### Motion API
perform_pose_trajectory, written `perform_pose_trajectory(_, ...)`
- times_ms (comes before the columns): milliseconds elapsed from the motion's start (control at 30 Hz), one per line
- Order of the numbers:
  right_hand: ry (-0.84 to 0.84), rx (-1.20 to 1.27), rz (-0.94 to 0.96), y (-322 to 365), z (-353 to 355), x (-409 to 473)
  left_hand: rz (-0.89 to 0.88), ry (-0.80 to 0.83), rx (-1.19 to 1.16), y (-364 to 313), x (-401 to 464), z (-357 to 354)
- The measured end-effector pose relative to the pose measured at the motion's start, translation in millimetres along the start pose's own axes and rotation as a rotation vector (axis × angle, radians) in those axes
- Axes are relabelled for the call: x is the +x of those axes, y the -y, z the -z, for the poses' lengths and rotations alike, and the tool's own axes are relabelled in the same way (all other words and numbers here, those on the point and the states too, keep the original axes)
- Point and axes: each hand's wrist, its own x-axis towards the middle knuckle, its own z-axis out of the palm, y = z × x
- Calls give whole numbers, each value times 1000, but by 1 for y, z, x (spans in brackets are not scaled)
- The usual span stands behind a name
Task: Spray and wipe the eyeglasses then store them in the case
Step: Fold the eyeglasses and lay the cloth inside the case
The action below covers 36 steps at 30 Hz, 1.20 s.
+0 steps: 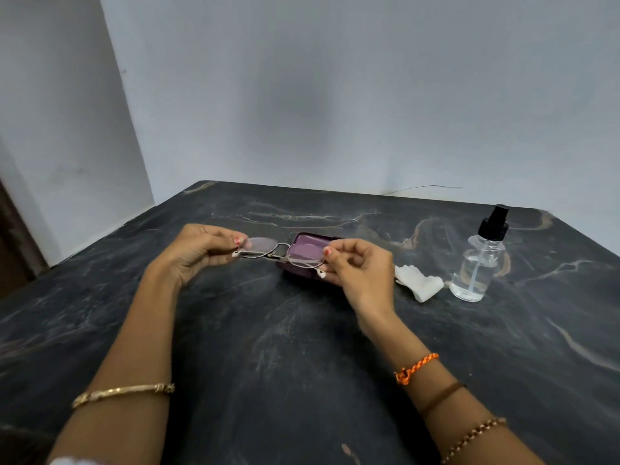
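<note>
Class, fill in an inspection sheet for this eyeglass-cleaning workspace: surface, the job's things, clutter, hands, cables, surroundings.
Surface: dark marbled table.
Job's things: eyeglasses, temples folded, held over the purple case; crumpled white cloth beside it; clear spray bottle with black pump, upright, far right.
Clutter: nothing seen.
Hands: left hand pinches the left lens edge; right hand pinches the right lens edge.
Cables: thin wire along the table's far edge.
Surroundings: plain pale wall.

Bare forearms, left wrist wore a gold bangle (122,394), right wrist wore an orange braided thread (416,367), brown band (443,396), copper bead bracelet (473,439), painted nails.
</note>
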Motion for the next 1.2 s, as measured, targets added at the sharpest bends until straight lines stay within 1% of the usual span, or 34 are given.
perform_pose_trajectory(100, 32, -76, -6, -10, -10, -8, 133, 25, 56, 8, -1, 12)
perform_pose_trajectory(233, 127, -285, 11, -19, -10, -14, 238, 51, 95, 11, -1, 15)
perform_pose_trajectory(333, 162, -407, 61, -20, -11, -16, 254, -24, 59, 10, 0, 17)
perform_pose_trajectory(433, 204, -523, 126, -20, -13, -18, 228, -119, 57, 10, 0, 18)
perform_pose_trajectory(567, 210, -585, 190, -19, -12, -18, 210, -159, 97, 12, 0, 13)
perform_pose_trajectory(667, 134, -677, 326, -15, -8, -17, 135, -249, 72, 13, 6, 6)
perform_pose_trajectory(733, 10, -725, 441, -9, -3, -13, 46, -313, 65, 14, 10, -2)
perform_pose_trajectory(800, -141, -805, 515, -6, 5, -8, -34, -365, 79, 14, 15, -13)
perform_pose_trajectory(867, -283, -886, 487, -6, 18, -2, -108, -390, 193, 16, 18, -25)
perform_pose_trajectory(933, -356, -949, 370, -10, 32, 3, -193, -403, 400, 17, 17, -38)
perform_pose_trajectory(1000, -350, -965, 216, -15, 44, 6, -246, -349, 556, 18, 13, -52)
perform_pose_trajectory(1067, -309, -923, 101, -17, 50, 9, -241, -272, 643, 18, 10, -64)
perform_pose_trajectory(1133, -274, -871, 77, -18, 51, 10, -215, -222, 708, 18, 9, -71)
perform_pose_trajectory(1200, -247, -836, 102, -17, 51, 11, -206, -196, 740, 18, 9, -73)
